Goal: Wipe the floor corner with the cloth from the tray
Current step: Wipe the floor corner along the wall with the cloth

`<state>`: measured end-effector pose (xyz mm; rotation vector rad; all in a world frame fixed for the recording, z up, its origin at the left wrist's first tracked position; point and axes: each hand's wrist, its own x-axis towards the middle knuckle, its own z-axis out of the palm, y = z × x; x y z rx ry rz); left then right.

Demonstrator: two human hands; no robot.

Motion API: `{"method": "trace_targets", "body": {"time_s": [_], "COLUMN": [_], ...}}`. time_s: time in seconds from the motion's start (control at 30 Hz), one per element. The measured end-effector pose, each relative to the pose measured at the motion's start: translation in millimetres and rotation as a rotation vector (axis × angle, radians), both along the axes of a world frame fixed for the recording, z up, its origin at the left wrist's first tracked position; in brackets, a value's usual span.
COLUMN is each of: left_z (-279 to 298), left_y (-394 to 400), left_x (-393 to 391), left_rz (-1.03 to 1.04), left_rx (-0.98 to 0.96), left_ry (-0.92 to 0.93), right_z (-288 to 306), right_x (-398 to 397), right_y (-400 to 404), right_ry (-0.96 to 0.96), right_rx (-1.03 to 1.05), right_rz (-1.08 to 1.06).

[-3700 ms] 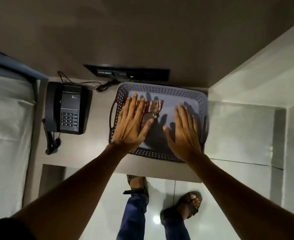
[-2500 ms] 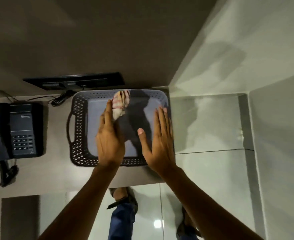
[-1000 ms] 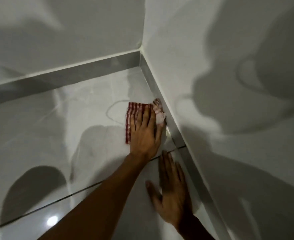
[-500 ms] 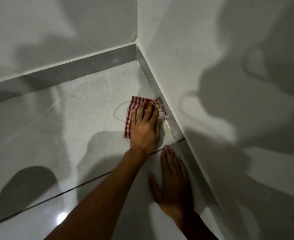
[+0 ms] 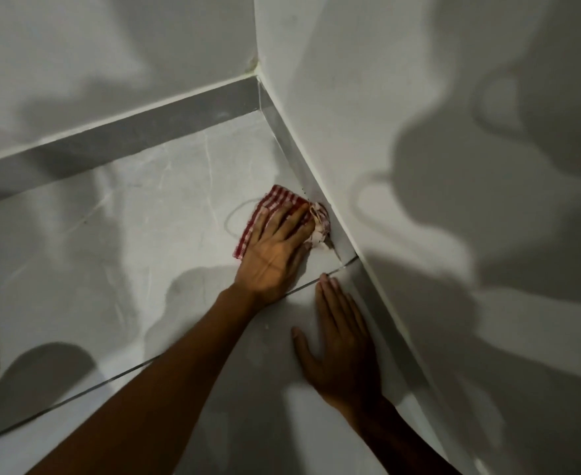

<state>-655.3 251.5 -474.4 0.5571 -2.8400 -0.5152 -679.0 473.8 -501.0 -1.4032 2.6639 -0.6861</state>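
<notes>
1. The left hand (image 5: pixel 275 250) lies palm down on the red-and-white checked cloth (image 5: pixel 271 204), fingers spread flat and pressing it to the floor; nothing is pinched or closed around it.
2. The cloth sticks out from under the fingers on the far and left sides, its striped edge showing past the knuckles, while a crumpled pale wad of it bunches at the fingertips on the right.
3. That bunched end touches the grey skirting (image 5: pixel 342 246) along the right wall, just short of the dark grout line (image 5: pixel 307 286) that crosses the floor.
4. The right hand (image 5: pixel 342 347) rests flat and open on the floor tile (image 5: pixel 128 252) nearer the person, fingers together and pointing toward the cloth, holding nothing; its fingertips reach the grout line, just beside the left wrist.
5. The floor is glossy pale grey tile with faint marbled veins, and a thin curved mark (image 5: pixel 234 217) shows just left of the cloth.
6. The floor corner (image 5: pixel 259 109) lies beyond the cloth, where two skirting strips meet beneath two plain white walls (image 5: pixel 419 97).
7. Broad soft shadows of the person fall over both walls and the tile, and a small bright glint sits at the lower left edge.
</notes>
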Motion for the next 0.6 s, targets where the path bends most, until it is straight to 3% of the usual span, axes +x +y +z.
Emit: {"method": "trace_targets", "body": {"time_s": [0.13,0.3,0.5,0.6], "left_z": [0.4,4.3,-5.7,0.4], "left_y": [-14.3,12.0,-7.6,-17.5], "left_x": [15.3,-4.3,11.8,6.4], "left_rz": [-0.154,0.063,-0.165,-0.099], "left_rx": [0.027,0.235,0.017,-0.020], "left_ry": [0.004,0.096,0.112,0.087], "right_z": [1.0,-1.7,-1.6,-1.0], "right_x": [-0.8,-0.3,-0.5,-0.3], "right_y": [2.4,4.4,5.0,4.8], "right_ry": [-0.002,0.005,-0.018,-0.003], "right_rx": [-0.044,-0.090,-0.101,-0.107], "right_rz": [-0.007,0.000,-0.008,-0.003]}}
